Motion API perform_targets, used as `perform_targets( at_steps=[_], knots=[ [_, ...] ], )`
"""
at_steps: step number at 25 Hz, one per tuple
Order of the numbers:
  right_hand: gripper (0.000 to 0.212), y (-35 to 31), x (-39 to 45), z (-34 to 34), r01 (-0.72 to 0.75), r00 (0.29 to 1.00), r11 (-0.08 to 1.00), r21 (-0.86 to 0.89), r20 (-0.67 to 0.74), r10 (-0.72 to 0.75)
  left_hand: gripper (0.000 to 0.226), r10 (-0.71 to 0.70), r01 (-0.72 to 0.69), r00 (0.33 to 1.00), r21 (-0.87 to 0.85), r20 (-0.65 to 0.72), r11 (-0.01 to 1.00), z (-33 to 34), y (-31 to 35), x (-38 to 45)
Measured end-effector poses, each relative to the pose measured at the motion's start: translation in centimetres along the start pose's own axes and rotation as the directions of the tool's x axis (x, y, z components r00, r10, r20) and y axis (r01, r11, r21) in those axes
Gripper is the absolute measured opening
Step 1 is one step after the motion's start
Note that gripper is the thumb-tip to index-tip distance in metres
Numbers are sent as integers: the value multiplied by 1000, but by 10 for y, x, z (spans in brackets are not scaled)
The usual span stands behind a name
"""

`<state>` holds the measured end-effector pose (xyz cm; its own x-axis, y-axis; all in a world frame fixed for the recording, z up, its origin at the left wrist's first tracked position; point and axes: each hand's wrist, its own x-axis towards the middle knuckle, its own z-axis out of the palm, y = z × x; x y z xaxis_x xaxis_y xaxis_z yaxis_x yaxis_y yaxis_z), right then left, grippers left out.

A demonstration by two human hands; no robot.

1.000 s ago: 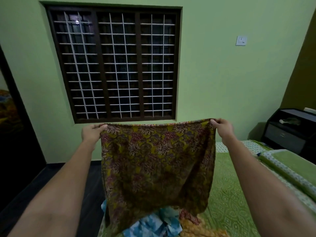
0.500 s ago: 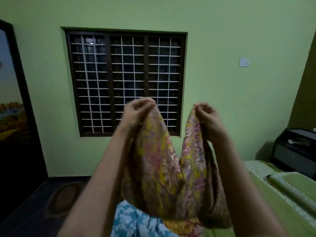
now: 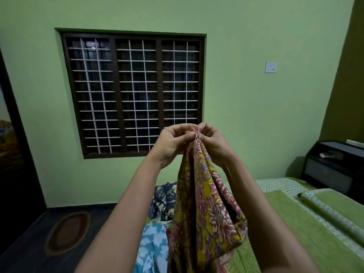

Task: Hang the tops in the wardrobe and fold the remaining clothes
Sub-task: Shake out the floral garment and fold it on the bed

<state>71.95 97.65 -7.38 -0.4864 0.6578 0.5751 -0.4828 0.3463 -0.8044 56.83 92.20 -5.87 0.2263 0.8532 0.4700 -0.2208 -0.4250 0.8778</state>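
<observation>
A yellow garment with a red and white flower print (image 3: 204, 209) hangs doubled over in front of me, above the bed. My left hand (image 3: 173, 143) and my right hand (image 3: 212, 141) are raised side by side and touch each other. Both pinch the garment's top corners together. Below it lie a light blue and white patterned cloth (image 3: 151, 247) and a dark floral cloth (image 3: 164, 200) in a heap at the bed's left end.
A bed with a green cover (image 3: 295, 233) fills the lower right, with a rolled green quilt (image 3: 334, 209) on it. A black cabinet (image 3: 332, 168) stands at the right wall. A barred window (image 3: 134, 91) faces me. An oval mat (image 3: 67, 231) lies on the dark floor.
The garment was stretched wide between my hands. I have brought both hands together, so it now hangs folded in half lengthwise.
</observation>
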Motion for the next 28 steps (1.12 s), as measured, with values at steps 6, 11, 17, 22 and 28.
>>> perform_targets(
  at_steps=[6, 11, 17, 22, 28],
  knots=[
    [42, -8, -6, 1, -70, 993, 936, -346, -114, 32, 11, -72, 69, 997, 185, 14, 980, -17, 0, 5],
    [21, -11, -25, 14, -147, 989, 670, -728, -126, 81, 8, 86, -20, 931, 186, -356, 982, -40, -26, 24],
    [30, 18, -41, 14, -110, 941, 224, -968, -29, 336, 5, 135, 90, 844, 386, -518, 918, -62, -45, 33],
    [53, 41, -42, 30, -99, 950, 85, -991, -68, 305, 5, 206, 96, 824, 488, -528, 867, -68, -49, 34],
    [40, 55, -51, 16, -225, 854, -108, -968, -249, 456, 7, 196, 134, 808, 498, -556, 857, -98, -58, 28]
  ],
)
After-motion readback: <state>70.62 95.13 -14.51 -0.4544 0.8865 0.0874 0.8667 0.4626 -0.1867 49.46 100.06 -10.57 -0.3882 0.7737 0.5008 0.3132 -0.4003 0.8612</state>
